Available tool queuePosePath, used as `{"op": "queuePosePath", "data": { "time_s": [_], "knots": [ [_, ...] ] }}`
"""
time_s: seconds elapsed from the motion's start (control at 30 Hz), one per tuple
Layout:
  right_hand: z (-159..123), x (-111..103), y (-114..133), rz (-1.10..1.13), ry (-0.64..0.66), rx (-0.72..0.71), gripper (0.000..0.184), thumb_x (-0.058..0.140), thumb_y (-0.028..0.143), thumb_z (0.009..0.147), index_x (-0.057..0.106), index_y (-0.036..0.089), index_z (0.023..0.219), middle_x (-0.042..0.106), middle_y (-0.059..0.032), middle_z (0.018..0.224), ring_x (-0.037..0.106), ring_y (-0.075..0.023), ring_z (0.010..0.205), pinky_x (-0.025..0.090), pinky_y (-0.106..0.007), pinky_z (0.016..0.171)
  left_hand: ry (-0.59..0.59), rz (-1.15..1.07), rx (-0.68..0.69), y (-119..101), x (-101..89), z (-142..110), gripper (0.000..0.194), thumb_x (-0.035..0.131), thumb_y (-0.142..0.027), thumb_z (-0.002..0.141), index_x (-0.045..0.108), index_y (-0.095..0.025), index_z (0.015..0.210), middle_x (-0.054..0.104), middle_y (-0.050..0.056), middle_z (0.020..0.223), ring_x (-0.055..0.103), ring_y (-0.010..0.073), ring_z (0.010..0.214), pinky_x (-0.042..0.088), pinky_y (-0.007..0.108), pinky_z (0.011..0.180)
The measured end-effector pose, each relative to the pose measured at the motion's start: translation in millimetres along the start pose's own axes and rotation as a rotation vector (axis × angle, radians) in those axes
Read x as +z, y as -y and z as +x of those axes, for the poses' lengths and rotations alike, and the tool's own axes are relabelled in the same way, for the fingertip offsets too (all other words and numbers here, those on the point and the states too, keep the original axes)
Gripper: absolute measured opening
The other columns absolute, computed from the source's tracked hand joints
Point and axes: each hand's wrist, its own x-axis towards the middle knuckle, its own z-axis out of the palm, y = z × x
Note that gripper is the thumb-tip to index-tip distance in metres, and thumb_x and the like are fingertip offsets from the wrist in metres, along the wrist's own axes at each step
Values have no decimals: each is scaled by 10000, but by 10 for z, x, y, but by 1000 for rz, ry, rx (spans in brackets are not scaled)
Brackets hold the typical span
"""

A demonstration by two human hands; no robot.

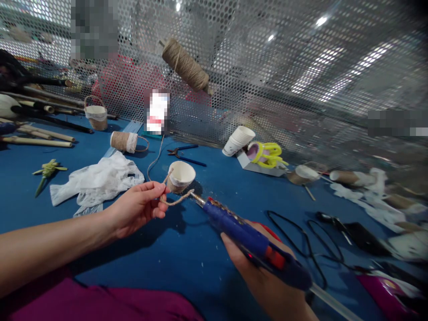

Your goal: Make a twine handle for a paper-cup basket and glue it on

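Observation:
Between the fingertips of my left hand (pixel 143 203) is a short length of jute twine (pixel 176 203), pinched and bent in a curve. My right hand (pixel 257 272) is wrapped round a blue glue gun (pixel 237 223), with a glue stick (pixel 334 303) coming out of its back end. The gun's metal nozzle points left and meets or nearly meets the free end of the twine. Just behind the twine stands a small paper cup (pixel 180 176), upright, with twine and white lace around it.
White lace (pixel 100 178) lies left of the cup, near a twine-wrapped cup on its side (pixel 122 141) and pliers (pixel 187 154). Stacked paper cups (pixel 238 140) stand further back. A twine spool (pixel 185 64) hangs on the perforated metal screen. A black cord (pixel 301 236) loops at right.

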Motion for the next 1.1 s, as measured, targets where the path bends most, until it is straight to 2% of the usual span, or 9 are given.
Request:
{"op": "queuePosePath", "data": {
  "time_s": [0.2,0.43,0.73,0.87,1.1],
  "knots": [
    [3,2,-2,-8,19,-48,52,561,190,788,538,205,743,601,20,645,602,-103,539,489,-180,510,-8,0,-3,-3,6,1,190,425,-89,875,564,-87,746,541,6,573,522,51,427,426,119,402],
    [21,-25,2,-9,13,-7,54,563,192,790,532,213,752,585,34,624,589,-103,528,481,-192,513,11,-7,-13,-6,-6,11,198,421,-91,879,565,-89,744,545,4,568,529,52,429,436,118,405],
    [4,10,2,-28,-14,-33,58,571,216,786,540,203,739,601,22,633,605,-105,536,495,-184,521,-14,0,-10,-14,18,-11,206,415,-83,880,570,-87,743,546,7,565,525,51,427,431,112,397],
    [-9,11,-12,0,35,-45,54,573,181,781,538,203,746,599,23,646,600,-101,542,494,-183,519,-5,1,-8,-4,10,2,194,420,-87,878,567,-90,751,544,5,567,526,52,431,436,116,404],
    [10,10,6,61,34,-55,111,572,139,761,504,215,716,580,45,611,582,-94,504,477,-176,472,-9,14,-2,-1,5,-16,194,420,-88,877,559,-90,742,538,5,581,522,48,430,427,115,403]
  ]
}}
